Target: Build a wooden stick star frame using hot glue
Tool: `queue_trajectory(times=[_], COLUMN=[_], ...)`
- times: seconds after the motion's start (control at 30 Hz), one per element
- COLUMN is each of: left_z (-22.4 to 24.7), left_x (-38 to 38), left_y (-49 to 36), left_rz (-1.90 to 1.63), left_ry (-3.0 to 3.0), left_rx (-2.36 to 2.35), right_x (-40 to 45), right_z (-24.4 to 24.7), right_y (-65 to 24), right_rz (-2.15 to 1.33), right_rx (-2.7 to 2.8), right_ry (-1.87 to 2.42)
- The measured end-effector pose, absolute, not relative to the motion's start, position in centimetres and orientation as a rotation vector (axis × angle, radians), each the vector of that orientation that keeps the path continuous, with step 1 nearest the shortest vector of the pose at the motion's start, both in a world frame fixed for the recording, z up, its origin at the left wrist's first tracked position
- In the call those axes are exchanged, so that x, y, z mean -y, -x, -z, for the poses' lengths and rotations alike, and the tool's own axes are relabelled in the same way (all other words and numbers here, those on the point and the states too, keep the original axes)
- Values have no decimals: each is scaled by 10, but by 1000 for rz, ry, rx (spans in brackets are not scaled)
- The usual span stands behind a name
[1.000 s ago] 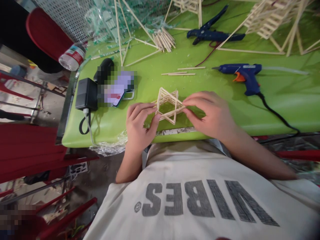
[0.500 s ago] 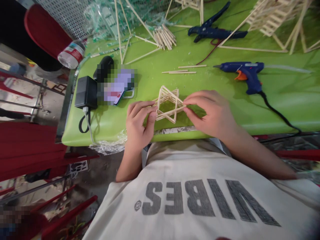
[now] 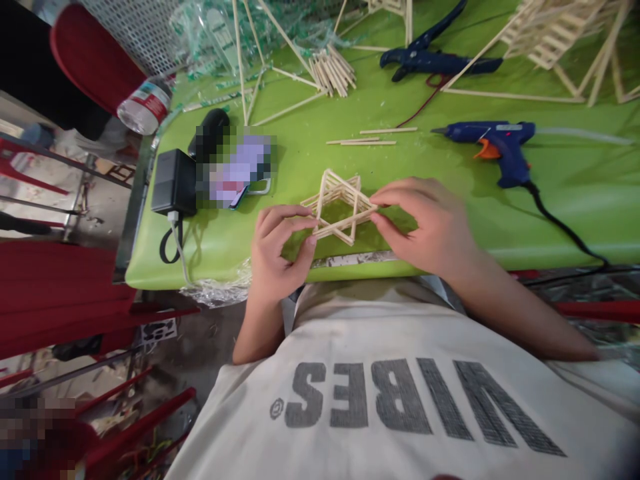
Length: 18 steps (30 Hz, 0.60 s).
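Observation:
A star-shaped frame of stacked thin wooden sticks (image 3: pixel 336 230) rests on the green table near its front edge. My left hand (image 3: pixel 283 250) pinches the frame's left corner between thumb and fingers. At the opposite corner, my right hand (image 3: pixel 425 223) grips a stick end with thumb and forefinger. Behind the frame lie a few loose sticks (image 3: pixel 367 141). To the right, a blue glue gun (image 3: pixel 493 137) with an orange trigger lies on its side, its nozzle pointing left.
A black power bank (image 3: pixel 174 183) with a cable stands at the left, beside a purple phone (image 3: pixel 243 170). Farther back are a bundle of sticks (image 3: pixel 333 70), a dark blue cutter (image 3: pixel 425 61) and larger stick structures (image 3: pixel 550 33). A plastic bottle (image 3: pixel 145 107) is at the table's left edge.
The left fingers have loosened slightly and shifted at the frame's left corner, showing more of its stick ends. The right hand keeps its pinch. The whole view has shifted slightly.

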<state>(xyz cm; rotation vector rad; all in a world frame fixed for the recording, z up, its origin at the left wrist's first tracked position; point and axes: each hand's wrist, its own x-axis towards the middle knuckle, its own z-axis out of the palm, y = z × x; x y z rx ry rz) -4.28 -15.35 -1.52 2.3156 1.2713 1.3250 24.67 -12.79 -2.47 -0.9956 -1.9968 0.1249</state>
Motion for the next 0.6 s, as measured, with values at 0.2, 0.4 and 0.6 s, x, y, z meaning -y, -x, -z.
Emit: queue_trajectory(times=[0.2, 0.4, 0.6], left_z=[20, 9, -29], left_x=[152, 153, 173], left_y=[41, 34, 9], left_rz=[-1381, -1558, -1771], left_ry=[-2354, -2340, -2200], left_rx=[-1286, -1110, -895], right_x=[128, 134, 166], right_z=[25, 20, -2], right_y=[-247, -248, -242], right_rz=[-161, -73, -218], right_rx=[2020, 1916, 1732], right_ry=[1047, 1005, 837])
